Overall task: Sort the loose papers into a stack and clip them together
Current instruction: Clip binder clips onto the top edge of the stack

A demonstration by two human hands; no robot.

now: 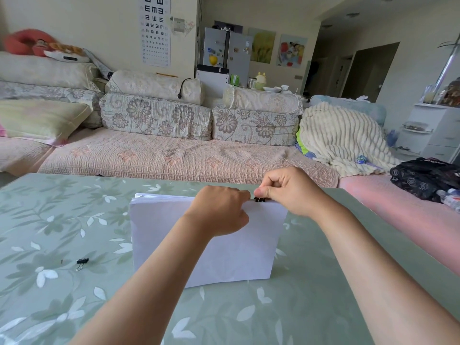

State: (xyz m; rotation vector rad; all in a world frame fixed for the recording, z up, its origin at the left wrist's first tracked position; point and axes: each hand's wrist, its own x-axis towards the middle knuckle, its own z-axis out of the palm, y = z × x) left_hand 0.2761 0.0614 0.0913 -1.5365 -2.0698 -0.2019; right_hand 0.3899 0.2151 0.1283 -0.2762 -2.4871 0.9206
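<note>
floral sofa [159,120], eye chart [156,31] on cream wall, fridge [225,51], daylight

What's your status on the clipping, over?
Left hand grips paper stack top edge. Right hand pinches binder clip onto it. Spare clip lies left.

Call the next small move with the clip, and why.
Probably seat it: the right hand pinches the black binder clip right at the top edge of the paper stack, while the left hand holds that edge beside it. I'd press the clip fully over the sheets, then ease the grip so it bites. How far it is on already, I can't tell.
</note>
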